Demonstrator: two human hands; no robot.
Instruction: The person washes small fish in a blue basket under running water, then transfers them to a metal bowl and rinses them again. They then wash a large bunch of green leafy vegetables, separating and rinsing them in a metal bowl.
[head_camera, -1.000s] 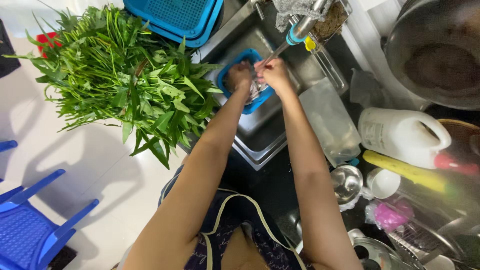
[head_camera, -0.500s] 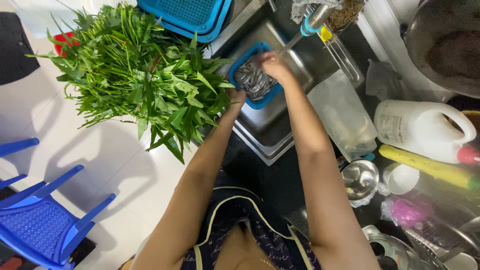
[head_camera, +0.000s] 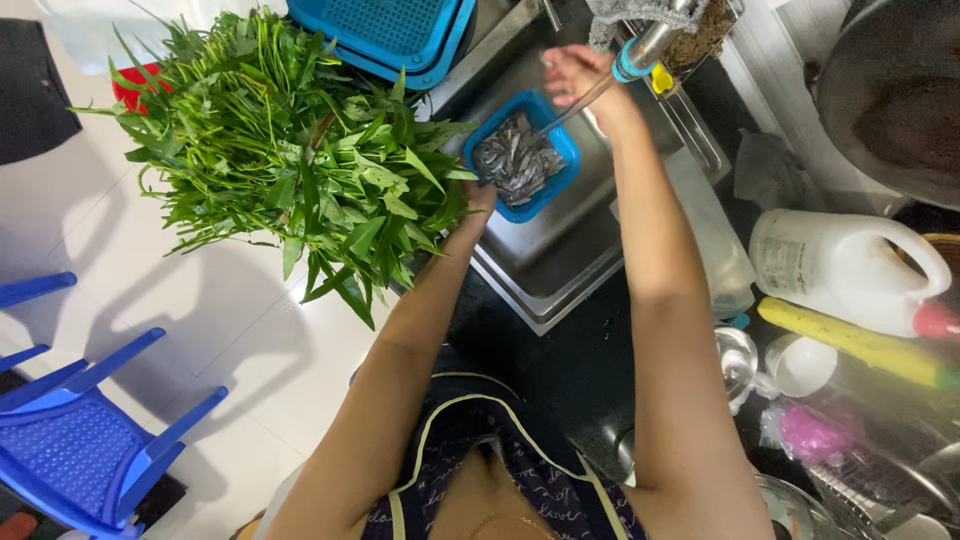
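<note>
- Blue basket: small, square with rounded corners, bright blue plastic; it sits tilted inside the steel sink, in its upper part, beside a large heap of leafy greens.
- Small fish: a wet, silvery-grey mass filling the basket's interior, lying in a loose pile below the rim.
- Left hand: grips the basket's near left edge, mostly hidden behind the leaves.
- Right hand: raised at the tap above the basket's far corner, a thin stream of water falling past it into the fish.
</note>
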